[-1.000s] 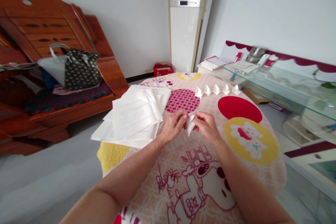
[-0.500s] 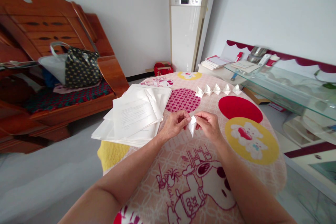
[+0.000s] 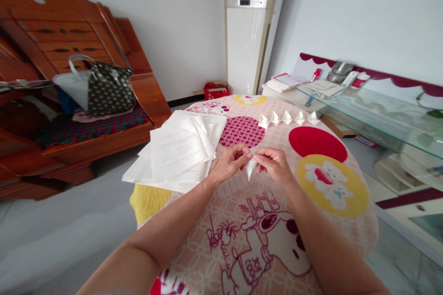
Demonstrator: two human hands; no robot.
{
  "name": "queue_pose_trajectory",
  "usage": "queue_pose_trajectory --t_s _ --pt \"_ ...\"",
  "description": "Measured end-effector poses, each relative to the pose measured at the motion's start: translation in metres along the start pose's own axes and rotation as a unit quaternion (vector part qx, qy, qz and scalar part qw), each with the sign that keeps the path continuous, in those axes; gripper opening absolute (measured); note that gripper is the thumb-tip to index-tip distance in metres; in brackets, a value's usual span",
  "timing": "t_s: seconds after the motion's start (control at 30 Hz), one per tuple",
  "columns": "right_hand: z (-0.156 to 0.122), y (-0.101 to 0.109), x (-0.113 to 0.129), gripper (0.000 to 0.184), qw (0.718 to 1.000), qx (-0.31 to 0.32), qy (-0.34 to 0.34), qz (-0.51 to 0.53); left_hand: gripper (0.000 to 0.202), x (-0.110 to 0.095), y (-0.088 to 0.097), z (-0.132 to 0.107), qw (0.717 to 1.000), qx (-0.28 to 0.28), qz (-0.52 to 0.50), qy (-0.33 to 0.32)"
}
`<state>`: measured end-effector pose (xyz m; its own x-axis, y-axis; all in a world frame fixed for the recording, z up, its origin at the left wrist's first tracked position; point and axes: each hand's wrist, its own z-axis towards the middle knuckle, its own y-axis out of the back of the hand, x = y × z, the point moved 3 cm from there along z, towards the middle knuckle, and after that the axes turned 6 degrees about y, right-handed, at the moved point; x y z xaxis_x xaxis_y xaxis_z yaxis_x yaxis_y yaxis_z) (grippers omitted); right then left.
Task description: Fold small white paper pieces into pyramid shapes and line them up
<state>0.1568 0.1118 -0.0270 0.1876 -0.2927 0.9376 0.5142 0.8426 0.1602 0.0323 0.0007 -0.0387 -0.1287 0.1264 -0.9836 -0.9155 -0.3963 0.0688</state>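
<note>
Both my hands meet over the middle of a round table covered with a pink cartoon cloth (image 3: 263,235). My left hand (image 3: 230,162) and my right hand (image 3: 275,166) each pinch the same small folded white paper piece (image 3: 250,169), which hangs point down between the fingertips. A row of several finished folded paper shapes (image 3: 288,118) stands at the far side of the table. A loose stack of white paper sheets (image 3: 178,150) lies just left of my left hand.
A wooden bench (image 3: 69,83) with a dotted bag (image 3: 104,90) stands at the left. A tall white air conditioner (image 3: 246,27) is at the back. A glass shelf unit (image 3: 380,115) with books and small items runs along the right.
My fingers have shifted on the folded paper, drawing closer together and turning it so it hangs narrower. The camera view has drifted slightly.
</note>
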Motion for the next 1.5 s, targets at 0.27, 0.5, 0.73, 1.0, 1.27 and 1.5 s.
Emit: queue_pose_trajectory --t_s 0.27,0.5,0.73,1.0,1.27,1.5 --pt "-0.001 -0.003 0.002 0.025 1.000 0.021 -0.015 0.005 0.049 -0.001 0.001 -0.001 0.998 0.005 0.054 -0.017" --pt "-0.001 0.005 -0.006 0.028 0.992 -0.035 -0.063 0.101 0.057 0.002 0.002 0.001 0.998 0.049 0.044 0.004" --pt "0.007 0.021 -0.022 0.041 0.961 -0.157 -0.060 0.221 0.057 0.017 0.009 0.007 0.996 0.047 -0.045 0.055" --pt "0.010 0.020 -0.028 0.030 0.946 -0.169 -0.045 0.274 0.034 0.008 0.009 0.008 0.974 -0.005 -0.196 0.112" --pt "0.005 0.015 -0.031 0.010 0.975 -0.164 -0.093 0.116 0.029 0.010 0.026 0.013 0.955 -0.106 -0.261 0.090" --pt "0.002 0.019 -0.012 0.026 0.976 -0.210 0.025 -0.051 0.020 0.013 0.032 0.013 0.987 -0.138 -0.068 0.048"
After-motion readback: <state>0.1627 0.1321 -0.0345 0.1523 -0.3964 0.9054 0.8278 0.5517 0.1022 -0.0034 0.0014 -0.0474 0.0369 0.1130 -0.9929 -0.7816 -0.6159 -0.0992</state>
